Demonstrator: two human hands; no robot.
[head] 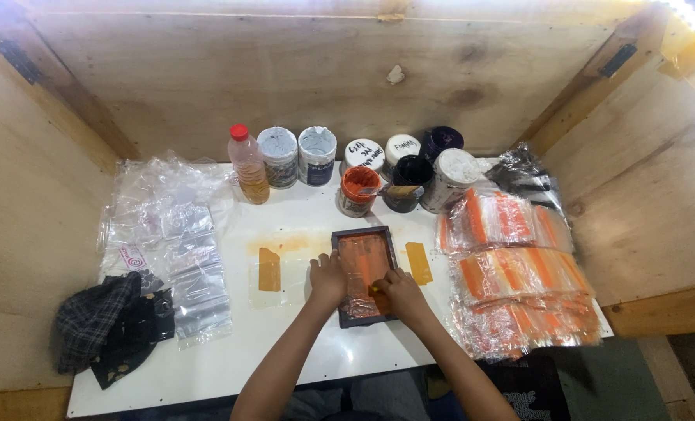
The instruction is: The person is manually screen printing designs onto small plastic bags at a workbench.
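I see a small dark-framed printing screen (364, 274), its mesh smeared orange, lying flat on the white desk (300, 355) in front of me. My left hand (328, 278) presses down on the frame's left edge, fingers curled over it, holding it in place. My right hand (400, 292) is closed around a small yellowish squeegee (377, 289) resting on the mesh at its lower right. To pull cleanly I judge the frame must stay pinned flat, the blade held tilted and drawn with even pressure across the mesh. The open orange ink pot (357, 190) stands just behind the frame, printed orange bags (519, 273) piled to the right, clear bags (177, 249) on the left.
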